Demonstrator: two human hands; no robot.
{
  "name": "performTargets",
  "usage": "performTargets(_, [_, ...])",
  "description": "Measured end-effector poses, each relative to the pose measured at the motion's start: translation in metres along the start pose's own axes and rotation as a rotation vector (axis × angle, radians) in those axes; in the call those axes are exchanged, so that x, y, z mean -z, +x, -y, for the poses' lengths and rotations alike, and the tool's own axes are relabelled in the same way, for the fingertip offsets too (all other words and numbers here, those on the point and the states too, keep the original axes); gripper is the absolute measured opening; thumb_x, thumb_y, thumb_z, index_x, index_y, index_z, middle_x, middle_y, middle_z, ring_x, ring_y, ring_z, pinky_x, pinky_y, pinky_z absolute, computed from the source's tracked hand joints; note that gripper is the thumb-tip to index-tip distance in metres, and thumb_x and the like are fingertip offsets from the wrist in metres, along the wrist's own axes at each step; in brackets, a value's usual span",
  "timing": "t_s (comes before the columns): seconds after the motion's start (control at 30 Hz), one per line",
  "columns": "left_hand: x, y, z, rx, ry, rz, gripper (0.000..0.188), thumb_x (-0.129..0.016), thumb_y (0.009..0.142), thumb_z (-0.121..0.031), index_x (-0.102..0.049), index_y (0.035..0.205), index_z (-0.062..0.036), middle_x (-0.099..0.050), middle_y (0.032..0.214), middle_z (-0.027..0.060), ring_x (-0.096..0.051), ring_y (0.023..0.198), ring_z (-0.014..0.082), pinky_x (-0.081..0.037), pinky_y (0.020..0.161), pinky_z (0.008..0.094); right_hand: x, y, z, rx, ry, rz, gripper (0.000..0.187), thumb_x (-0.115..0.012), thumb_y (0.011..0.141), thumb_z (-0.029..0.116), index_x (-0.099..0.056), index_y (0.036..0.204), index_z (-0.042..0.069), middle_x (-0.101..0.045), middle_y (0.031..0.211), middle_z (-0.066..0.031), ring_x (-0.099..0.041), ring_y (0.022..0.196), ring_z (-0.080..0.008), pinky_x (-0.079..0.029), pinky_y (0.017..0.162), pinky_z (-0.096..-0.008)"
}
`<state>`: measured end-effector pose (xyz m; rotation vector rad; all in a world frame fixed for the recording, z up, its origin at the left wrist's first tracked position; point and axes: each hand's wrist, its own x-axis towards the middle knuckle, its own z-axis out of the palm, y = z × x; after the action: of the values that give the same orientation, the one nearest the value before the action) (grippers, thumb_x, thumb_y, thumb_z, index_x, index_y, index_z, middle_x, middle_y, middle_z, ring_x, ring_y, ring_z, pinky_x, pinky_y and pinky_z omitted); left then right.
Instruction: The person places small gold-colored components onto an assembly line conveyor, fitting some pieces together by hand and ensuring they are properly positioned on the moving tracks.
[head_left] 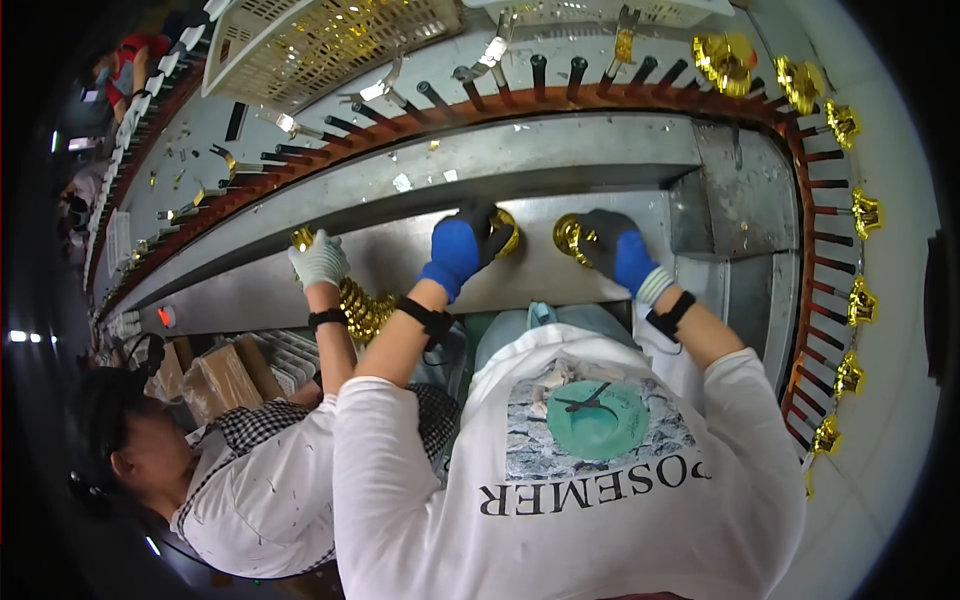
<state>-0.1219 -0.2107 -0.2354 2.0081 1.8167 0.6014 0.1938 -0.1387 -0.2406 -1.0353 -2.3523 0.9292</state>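
Observation:
Both my hands wear blue and black gloves and are over a bare metal work surface (400, 250). My left hand (466, 246) is closed round a shiny gold rounded piece (508, 232), which shows past its fingers. To the right, a second gold piece (570, 238), round with ringed ridges, is gripped by my right hand (612, 246). The two pieces are apart from each other. My fingers partly cover both, so their full shape is hidden.
On my left, a co-worker's white-gloved hand (320, 260) holds a gold piece (302, 238) near a pile of gold pieces (366, 312). A curved rail of black-tipped pegs (540, 75) runs beyond the bench, carrying gold cups (865, 215) at right. A cream plastic crate (320, 50) stands behind it.

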Motion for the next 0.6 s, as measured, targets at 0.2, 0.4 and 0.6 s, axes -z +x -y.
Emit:
performTargets(0.2, [-0.065,0.008,0.016,0.346,0.132,0.268,0.070,-0.076,0.092,-0.049,-0.058,0.148,-0.0104,-0.071,0.130,0.0230,-0.074,0.108,0.0424,-0.060,0.091,0.0518,-0.057,0.024,-0.011,-0.058,-0.315,0.007,0.039,-0.078,0.087,0.028,-0.070,0.122,0.012,-0.071,0.110,-0.0163,-0.070,0.104,-0.0376,-0.058,0.088,-0.0499])
performTargets(0.4, [-0.051,0.004,-0.008,0.432,0.293,0.338,0.097,-0.080,0.086,-0.057,-0.041,0.162,-0.0098,-0.058,0.150,0.0268,-0.075,0.106,0.0439,-0.062,0.088,0.0518,-0.020,0.033,0.002,-0.060,-0.325,-0.001,0.058,-0.081,0.086,0.032,-0.067,0.138,0.008,-0.068,0.135,-0.0215,-0.066,0.120,-0.0433,-0.055,0.103,-0.0526])
performTargets(0.6, [0.082,0.127,-0.129,-0.420,-0.056,-0.306,0.065,-0.083,0.092,-0.038,-0.062,0.143,-0.0024,-0.073,0.121,0.0263,-0.075,0.099,0.0428,-0.061,0.078,0.0477,0.205,0.107,0.027,0.315,-0.572,-0.827,0.049,-0.082,0.092,0.028,-0.071,0.134,0.007,-0.069,0.126,-0.0229,-0.066,0.116,-0.0419,-0.053,0.102,-0.0509])
